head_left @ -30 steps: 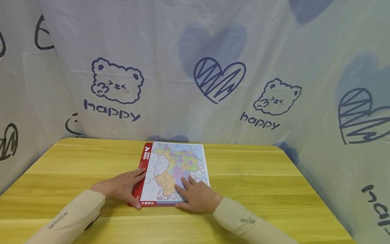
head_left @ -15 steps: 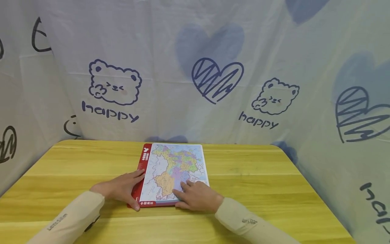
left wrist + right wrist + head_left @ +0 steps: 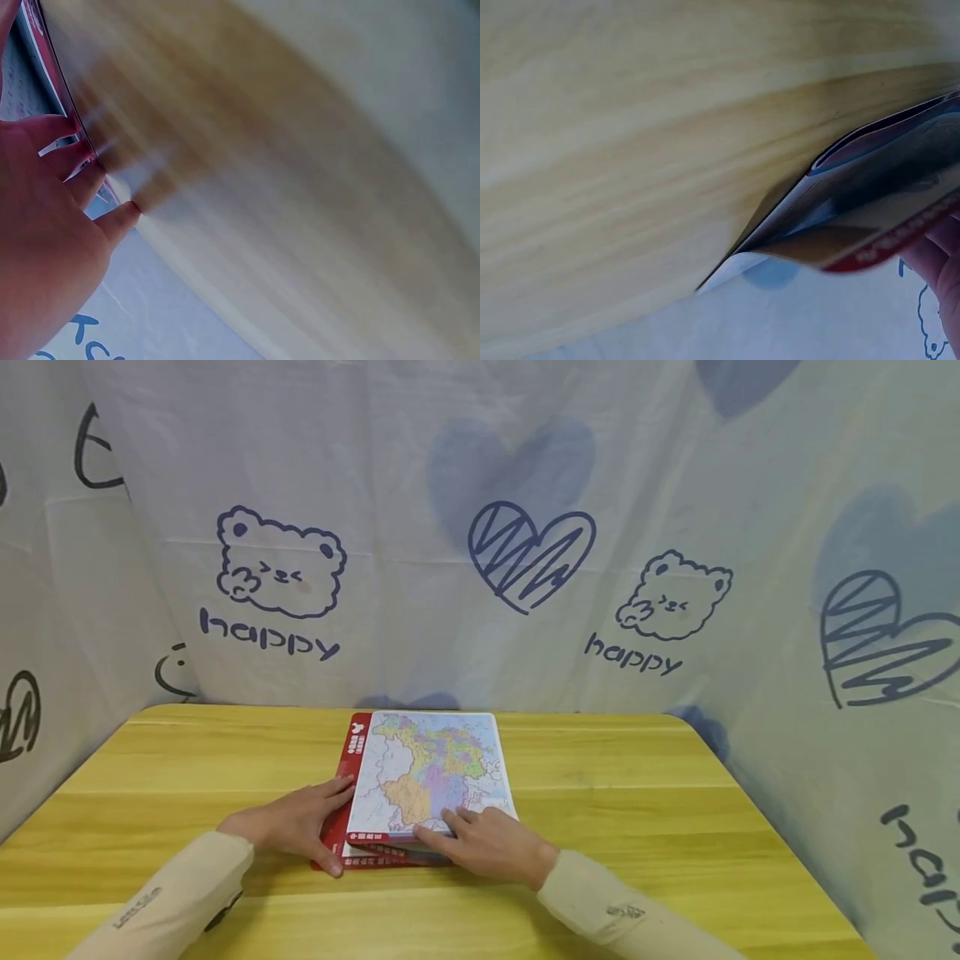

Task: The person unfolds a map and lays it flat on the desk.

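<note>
A colourful map board [image 3: 431, 760] with a red left border lies in the middle of the wooden table [image 3: 637, 827]. My right hand [image 3: 444, 828] grips its near edge and holds that edge raised off a second red-edged board [image 3: 375, 857] underneath. In the right wrist view the raised board [image 3: 855, 217] tilts above the table [image 3: 630, 150], with my fingers [image 3: 941, 259] at its edge. My left hand [image 3: 318, 820] rests with straight fingers on the red border at the left. The left wrist view is blurred and shows my left hand [image 3: 45, 247] by the red edge [image 3: 56, 82].
A printed cloth backdrop [image 3: 525, 552] with bears and hearts closes off the table on the far, left and right sides. Bare wood stretches to the left [image 3: 172, 760] and right of the boards. Both forearms wear beige sleeves [image 3: 172, 902].
The near edge of the top map board has come up off the board below. My right hand slid back from the map surface to that edge. The left hand stayed put.
</note>
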The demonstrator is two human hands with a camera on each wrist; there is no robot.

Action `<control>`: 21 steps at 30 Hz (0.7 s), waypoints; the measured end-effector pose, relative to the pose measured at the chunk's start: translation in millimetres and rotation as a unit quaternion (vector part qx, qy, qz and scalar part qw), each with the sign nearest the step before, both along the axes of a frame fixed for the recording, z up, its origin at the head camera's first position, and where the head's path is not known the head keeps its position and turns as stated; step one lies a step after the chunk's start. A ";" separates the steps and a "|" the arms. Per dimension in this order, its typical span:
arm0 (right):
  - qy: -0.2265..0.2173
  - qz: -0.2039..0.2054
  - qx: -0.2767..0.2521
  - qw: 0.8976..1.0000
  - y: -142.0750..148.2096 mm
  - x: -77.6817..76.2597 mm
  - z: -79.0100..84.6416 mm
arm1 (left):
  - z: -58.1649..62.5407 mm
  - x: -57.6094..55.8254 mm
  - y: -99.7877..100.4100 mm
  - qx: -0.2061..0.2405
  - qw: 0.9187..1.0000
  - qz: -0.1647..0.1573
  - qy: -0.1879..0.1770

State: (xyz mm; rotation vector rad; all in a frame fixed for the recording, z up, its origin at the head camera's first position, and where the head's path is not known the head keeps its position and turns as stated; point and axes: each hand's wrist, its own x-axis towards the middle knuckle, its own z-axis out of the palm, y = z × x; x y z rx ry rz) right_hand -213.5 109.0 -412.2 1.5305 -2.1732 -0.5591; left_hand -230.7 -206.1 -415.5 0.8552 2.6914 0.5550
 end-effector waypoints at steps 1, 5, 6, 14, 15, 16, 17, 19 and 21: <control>0.005 0.003 -0.007 1.000 0.3 0.1 0.0 | 0.1 0.2 -0.2 0.000 1.000 0.001 0.001; 0.032 0.020 -0.030 0.999 1.9 -0.9 -0.8 | 2.0 1.3 0.0 -0.008 1.000 0.002 0.005; 0.040 0.023 -0.033 0.998 2.3 -1.2 -1.1 | 2.2 1.3 0.1 -0.011 1.000 0.002 0.006; 0.078 0.035 -0.066 0.994 4.0 -1.1 0.3 | 1.4 -1.2 -1.6 -0.028 1.000 0.005 0.014; 0.077 0.033 -0.070 0.994 4.3 -0.6 1.1 | 1.0 -1.5 -1.8 -0.029 0.999 0.007 0.012; 0.073 0.030 -0.074 0.994 4.5 -0.1 2.1 | 0.9 -1.6 -1.8 -0.030 0.999 0.010 0.010; 0.068 0.025 -0.077 0.994 4.7 0.6 3.3 | 0.9 -1.6 -1.8 -0.030 0.999 0.012 0.008; 0.062 0.015 -0.079 0.995 4.8 1.5 4.7 | 1.7 -1.1 -1.7 -0.031 0.999 0.011 0.009; 0.056 0.003 -0.082 0.995 4.2 2.6 5.9 | 3.5 0.5 -0.9 -0.031 0.999 0.010 0.008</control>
